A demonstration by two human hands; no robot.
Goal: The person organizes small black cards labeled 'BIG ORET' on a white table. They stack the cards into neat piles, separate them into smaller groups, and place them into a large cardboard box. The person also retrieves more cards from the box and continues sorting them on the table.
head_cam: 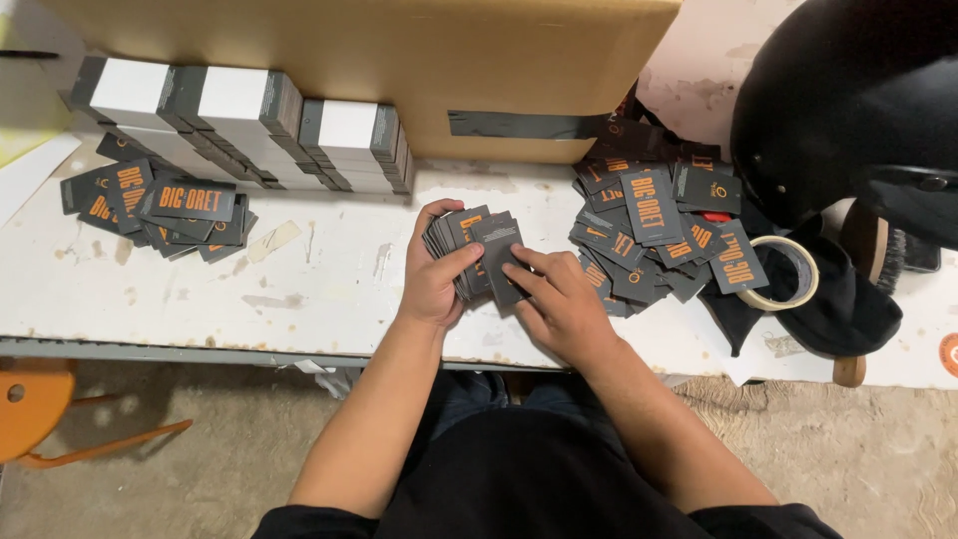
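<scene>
My left hand [434,269] clamps a fanned stack of dark cards [477,255], thumb across the top. My right hand [561,304] lays its fingertips on the front card, pinching nothing that I can see. Risk: the fan is uneven, so a loose squeeze could spill cards rightward into the loose pile [659,230] just beside my grip, mixing them.

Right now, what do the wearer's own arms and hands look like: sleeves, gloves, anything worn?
Both hands are bare: no gloves, and no rings or watch visible on the left hand or right hand. The forearms are uncovered; short black sleeves show only at the bottom edge of the head view.
</scene>
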